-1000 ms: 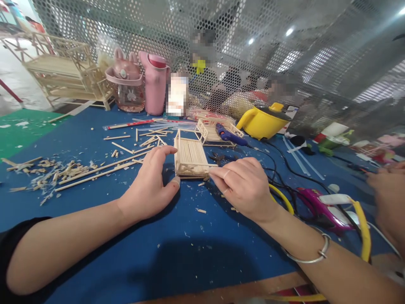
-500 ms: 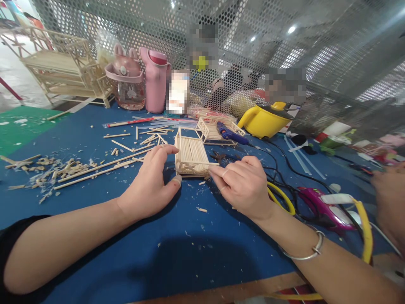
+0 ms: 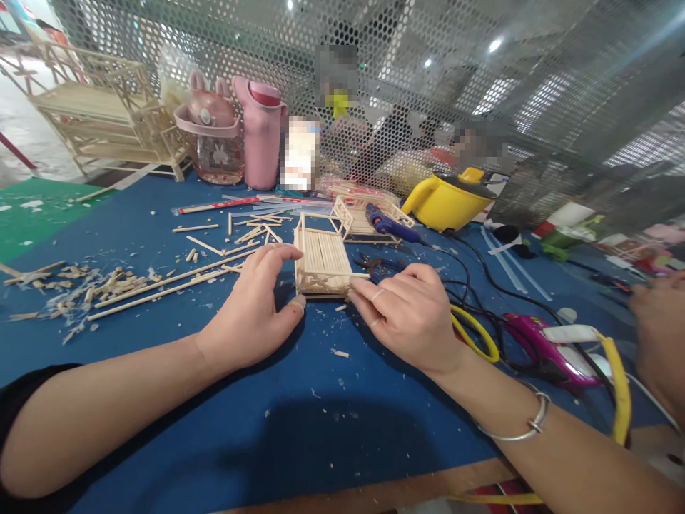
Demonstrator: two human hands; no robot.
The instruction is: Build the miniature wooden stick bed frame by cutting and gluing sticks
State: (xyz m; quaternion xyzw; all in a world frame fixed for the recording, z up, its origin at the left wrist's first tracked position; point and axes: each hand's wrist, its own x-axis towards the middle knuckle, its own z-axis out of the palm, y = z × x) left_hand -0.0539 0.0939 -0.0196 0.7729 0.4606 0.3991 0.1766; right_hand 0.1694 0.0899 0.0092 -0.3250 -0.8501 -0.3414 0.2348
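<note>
A small model made of pale wooden sticks stands on the blue tabletop in front of me, with a slatted floor and a raised frame at its back. My left hand is curved around its left side, index fingertip at the upper edge and thumb low at the front corner. Across the model's front lies a thin wooden stick, its right end sticking out past the corner. My right hand pinches at that corner, fingertips on the stick; the exact contact is partly hidden by the fingers.
Behind the model are a blue glue gun, a second stick model and a yellow pot. Loose sticks and scraps lie left. Cables and a magenta tool lie right, near another person's hand. Pink bottles stand behind.
Both hands keep nearly the same hold on the model. My right fingertips have shifted very slightly left at the front corner. The view has moved a little.
</note>
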